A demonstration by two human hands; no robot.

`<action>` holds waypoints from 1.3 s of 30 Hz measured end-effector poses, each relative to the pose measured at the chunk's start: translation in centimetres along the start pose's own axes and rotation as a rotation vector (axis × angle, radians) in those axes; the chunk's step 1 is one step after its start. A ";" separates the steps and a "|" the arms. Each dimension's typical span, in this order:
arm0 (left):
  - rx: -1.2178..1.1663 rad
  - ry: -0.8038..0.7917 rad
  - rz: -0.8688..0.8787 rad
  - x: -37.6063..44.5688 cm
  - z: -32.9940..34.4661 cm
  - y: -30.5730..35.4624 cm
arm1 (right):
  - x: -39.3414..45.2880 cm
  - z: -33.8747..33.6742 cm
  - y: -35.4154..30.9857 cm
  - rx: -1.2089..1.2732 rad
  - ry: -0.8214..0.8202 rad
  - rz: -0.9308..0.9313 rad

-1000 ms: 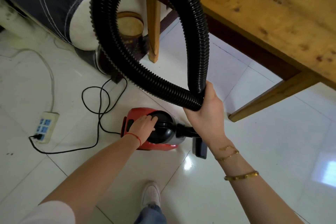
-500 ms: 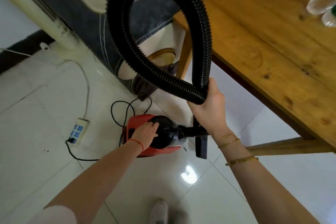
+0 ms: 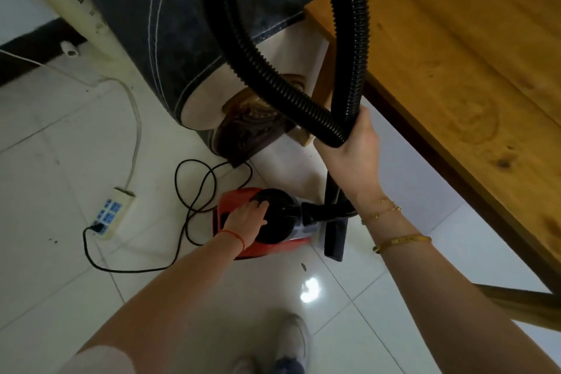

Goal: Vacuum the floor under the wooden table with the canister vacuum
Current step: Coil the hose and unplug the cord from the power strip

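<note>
A small red and black canister vacuum sits on the white tiled floor. My left hand rests on its black top with the fingers spread. My right hand grips the black ribbed hose, which loops high above the vacuum. The black floor nozzle stands on the floor just right of the canister, partly behind my right wrist. The wooden table fills the upper right, its edge close to my right hand.
A black cord coils from the vacuum to a white power strip on the floor at left. A dark and cream upholstered piece of furniture stands behind the vacuum. A table leg slants at lower right. My shoe is at the bottom.
The view has risen and tilted up, showing more of the tabletop. My right hand has lifted the hose loop higher. My left hand stays on the vacuum's top.
</note>
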State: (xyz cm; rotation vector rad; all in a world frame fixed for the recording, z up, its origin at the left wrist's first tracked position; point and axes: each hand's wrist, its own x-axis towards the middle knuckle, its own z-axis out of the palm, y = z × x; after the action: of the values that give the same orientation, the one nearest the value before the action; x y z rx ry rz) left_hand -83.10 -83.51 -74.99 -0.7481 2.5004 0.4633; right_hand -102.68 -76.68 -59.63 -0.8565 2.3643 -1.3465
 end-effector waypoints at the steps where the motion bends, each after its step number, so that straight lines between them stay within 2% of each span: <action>1: 0.002 0.002 -0.004 0.5 0.2 0.1 | 0.4 0.3 0.5 -0.001 -0.005 0.005; 8: -0.005 0.007 -0.047 3.4 1.3 0.2 | 3.5 1.9 2.4 0.023 -0.003 0.071; 16: -0.056 0.003 -0.086 5.1 1.3 0.6 | 5.4 4.3 3.6 -0.048 -0.087 0.002; 22: -0.208 0.020 -0.098 3.6 0.7 0.9 | 4.6 4.3 3.3 -0.098 -0.201 -0.058; 29: -0.333 0.195 -0.148 -0.9 -1.8 -0.7 | 3.1 4.2 1.3 -0.299 -0.382 -0.036; 34: -0.360 0.284 -0.202 -5.4 -4.9 -3.8 | 0.6 3.9 -1.9 -0.319 -0.421 -0.030; 39: -0.423 0.385 -0.278 -11.4 -8.1 -6.8 | -2.9 4.5 -6.7 -0.315 -0.446 -0.189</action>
State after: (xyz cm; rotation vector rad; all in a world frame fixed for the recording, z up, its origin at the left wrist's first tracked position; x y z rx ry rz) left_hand -73.68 -87.69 -63.36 -1.4469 2.6075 0.8238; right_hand -95.77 -80.53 -56.42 -1.3382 2.2010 -0.7398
